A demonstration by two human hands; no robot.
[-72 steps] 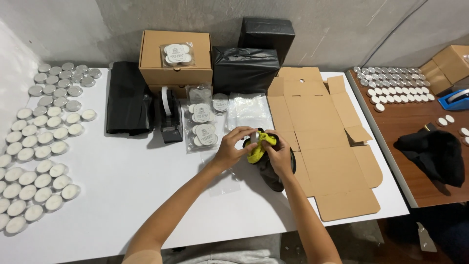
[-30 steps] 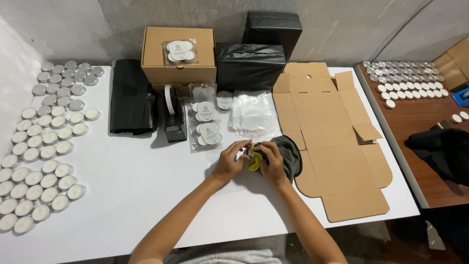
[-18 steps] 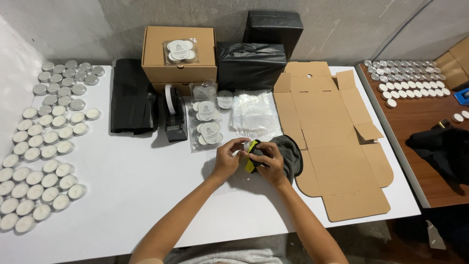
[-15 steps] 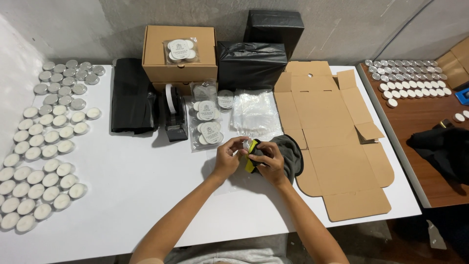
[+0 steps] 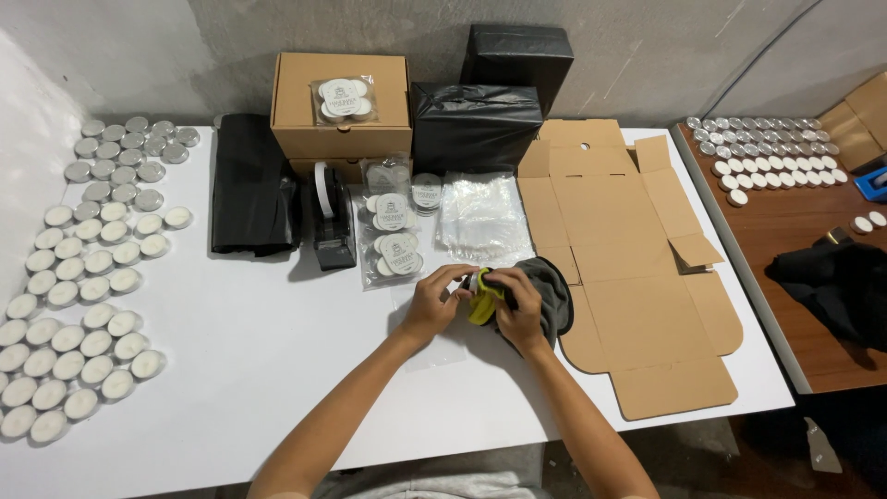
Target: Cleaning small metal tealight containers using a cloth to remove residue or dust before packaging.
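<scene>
While many small round candles in silver cups sit in rows on the far left of the white table, a folded black plastic sheet lies flat a bit further along. Next to it stands a black tape holder with a white roll on it. Behind that is a closed brown box with a clear pack of white discs on top. More clear packs of white discs lie in front of the box. A pile of clear bags comes after them, and 2 black wrapped bundles stand at the back by the wall. Near the middle of the table, the left hand and the right hand meet. Both hands are closed around a small yellow and black thing, and they hold it just above the table. I cannot tell what the thing is. A dark grey cloth lies under and behind the right hand. Beside it, a flat brown cardboard sheet is spread open. On the far right is a brown wooden table with more small candles on it and a black cloth.
</scene>
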